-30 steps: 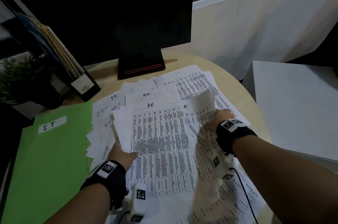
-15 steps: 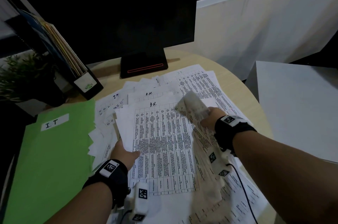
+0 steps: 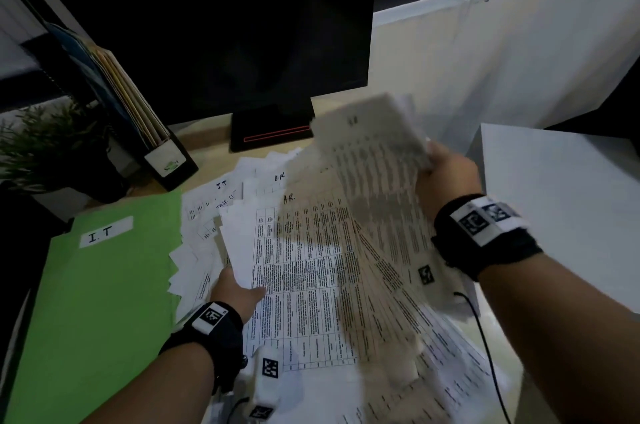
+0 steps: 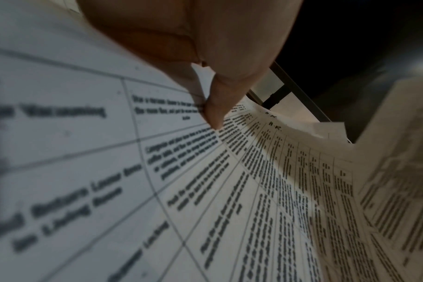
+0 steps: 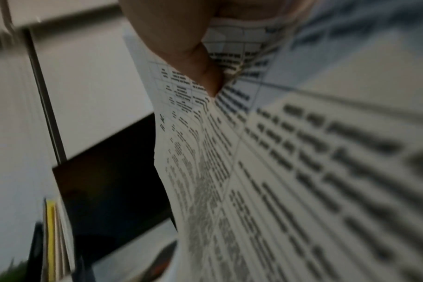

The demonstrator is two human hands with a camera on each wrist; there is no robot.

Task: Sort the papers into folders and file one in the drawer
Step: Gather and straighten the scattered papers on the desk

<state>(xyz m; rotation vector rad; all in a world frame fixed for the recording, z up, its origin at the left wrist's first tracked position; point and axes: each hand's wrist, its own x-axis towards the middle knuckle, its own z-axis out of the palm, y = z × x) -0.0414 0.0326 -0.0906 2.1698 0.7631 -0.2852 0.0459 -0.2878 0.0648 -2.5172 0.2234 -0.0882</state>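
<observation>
- Head view: right hand raised above the desk, gripping the far edge of a printed sheet lifted off the pile; sheet blurred, tilted up toward the monitor, its near end trailing down over the spread papers.
- Right wrist view: thumb pressed on the printed face of the lifted sheet, with the other fingers hidden behind the paper, so a pinch across its edge.
- Left hand low on the left edge of the top sheet of the pile, thumb on top of the table print, remaining fingers tucked under the paper's edge.
- Left wrist view: thumb bearing on the sheet's face, fingers curled beneath it; handwritten "H.R." legible at the far top edge.
- Loose papers fanned across the middle of the desk, some headed "H.R." and some "I.T", overlapping one another.
- Green folder labelled "I.T" flat on the desk at the left, closed, touching the left fringe of the paper spread.
- Black file holder with upright folders behind the green one, beside a potted plant.
- Monitor stand at the back of the desk, just beyond the papers.
- White cabinet top to the right of the desk.
- Drawer not identifiable in any view.
</observation>
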